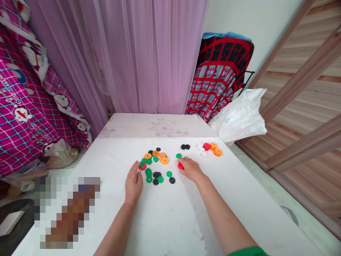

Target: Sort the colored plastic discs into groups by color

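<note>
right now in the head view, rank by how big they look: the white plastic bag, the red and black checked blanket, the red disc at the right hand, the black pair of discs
1. red and black checked blanket
2. white plastic bag
3. black pair of discs
4. red disc, partly hidden by the right hand, so its rank against the black pair is unsure.

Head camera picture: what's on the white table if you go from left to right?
Left hand → mixed pile of green, orange and black discs → right hand on a red disc → small bunch of white, red and orange discs → white plastic bag at the table's corner.
</note>
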{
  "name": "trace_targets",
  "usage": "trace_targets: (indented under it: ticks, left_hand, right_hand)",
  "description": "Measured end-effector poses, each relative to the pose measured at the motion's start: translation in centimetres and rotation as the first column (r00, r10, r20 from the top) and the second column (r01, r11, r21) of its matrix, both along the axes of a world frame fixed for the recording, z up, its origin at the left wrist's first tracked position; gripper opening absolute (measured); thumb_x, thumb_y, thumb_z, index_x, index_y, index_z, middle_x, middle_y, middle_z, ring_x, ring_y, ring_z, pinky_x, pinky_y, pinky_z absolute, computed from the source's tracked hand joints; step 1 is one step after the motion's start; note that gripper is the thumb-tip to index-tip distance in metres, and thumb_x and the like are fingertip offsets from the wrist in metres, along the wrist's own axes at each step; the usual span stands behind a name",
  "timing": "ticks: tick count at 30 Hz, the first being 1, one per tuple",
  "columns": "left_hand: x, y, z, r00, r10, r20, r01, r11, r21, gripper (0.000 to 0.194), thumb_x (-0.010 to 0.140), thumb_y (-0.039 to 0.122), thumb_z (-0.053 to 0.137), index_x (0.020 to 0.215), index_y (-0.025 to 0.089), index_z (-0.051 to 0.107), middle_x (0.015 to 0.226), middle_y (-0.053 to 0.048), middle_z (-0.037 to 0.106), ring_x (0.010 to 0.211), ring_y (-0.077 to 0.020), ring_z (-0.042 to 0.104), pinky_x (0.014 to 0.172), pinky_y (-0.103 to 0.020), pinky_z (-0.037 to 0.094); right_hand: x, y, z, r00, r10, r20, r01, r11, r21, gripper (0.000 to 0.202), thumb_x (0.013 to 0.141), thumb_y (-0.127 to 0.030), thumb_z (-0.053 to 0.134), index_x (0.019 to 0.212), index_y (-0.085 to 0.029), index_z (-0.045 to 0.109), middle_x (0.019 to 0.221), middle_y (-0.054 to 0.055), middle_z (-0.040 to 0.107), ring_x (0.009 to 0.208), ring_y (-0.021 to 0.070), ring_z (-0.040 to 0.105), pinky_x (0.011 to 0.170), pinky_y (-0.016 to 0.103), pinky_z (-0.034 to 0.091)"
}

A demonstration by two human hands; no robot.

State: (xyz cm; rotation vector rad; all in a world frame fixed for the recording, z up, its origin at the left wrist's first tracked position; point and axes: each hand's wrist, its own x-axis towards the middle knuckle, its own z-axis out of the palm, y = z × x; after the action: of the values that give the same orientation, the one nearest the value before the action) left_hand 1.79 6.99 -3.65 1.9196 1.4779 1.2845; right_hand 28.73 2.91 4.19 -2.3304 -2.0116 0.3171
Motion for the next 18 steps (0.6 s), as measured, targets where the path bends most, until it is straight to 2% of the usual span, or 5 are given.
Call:
trace_targets:
  ticks: [3,5,8,13,18]
  left_hand:
    - [-0.1,0.2,0.1,0.995,-0.01,-0.097,0.011,1.0,0.003,0.044,0.089,0.021,0.042,0.13,0.022,0.058,0.141,-0.009,0.056,0.13,-0.023,0.052,0.111,-0.046,0.041]
    - [-0.1,0.5,0.4,0.971,-0.056,-0.235,0.057,0.998,-0.002,0.042,0.09,0.023,0.041,0.128,0.023,0.06,0.141,-0.01,0.056,0.131,-0.0261,0.05,0.111,-0.051,0.039]
    - [-0.1,0.7,1.2,0.885,-0.122,-0.45,0.118,0.992,-0.037,0.042,0.093,0.027,0.04,0.128,0.027,0.062,0.144,-0.007,0.054,0.137,-0.0303,0.044,0.113,-0.059,0.03]
    - [0.0,1.1,2.4,0.768,-0.176,-0.616,0.141,0.984,-0.105,0.043,0.095,0.035,0.037,0.132,0.027,0.059,0.148,-0.005,0.049,0.141,-0.0329,0.037,0.113,-0.063,0.025]
    - [-0.3,1.9,2.1,0.778,-0.085,-0.623,0.038,0.995,-0.089,0.046,0.095,0.035,0.038,0.135,0.023,0.056,0.149,-0.009,0.048,0.139,-0.033,0.04,0.112,-0.06,0.029]
  right_hand:
    - [0.0,-0.1,0.9,1.0,0.004,0.022,-0.003,0.999,-0.041,0.047,0.082,-0.019,0.056,0.129,-0.022,0.058,0.123,0.011,0.06,0.111,0.0244,0.055,0.084,0.032,0.041]
    - [-0.5,-0.2,1.5,0.999,0.015,0.032,-0.016,1.0,0.008,0.046,0.083,-0.022,0.056,0.129,-0.021,0.057,0.128,0.012,0.058,0.115,0.0259,0.053,0.089,0.034,0.04]
    - [-2.4,0.2,1.9,0.996,0.088,0.014,-0.089,0.988,0.123,0.039,0.087,-0.022,0.052,0.125,-0.023,0.061,0.133,0.01,0.057,0.12,0.0251,0.05,0.095,0.036,0.039]
    - [-7.6,3.3,0.2,0.935,0.352,-0.048,-0.336,0.919,0.205,0.043,0.093,-0.025,0.048,0.135,-0.027,0.054,0.15,0.006,0.043,0.137,0.0238,0.035,0.108,0.04,0.03]
    - [-10.0,5.5,-1.4,0.954,0.287,-0.087,-0.275,0.953,0.129,0.046,0.096,-0.038,0.047,0.14,-0.025,0.05,0.152,0.011,0.04,0.14,0.0275,0.031,0.113,0.049,0.023]
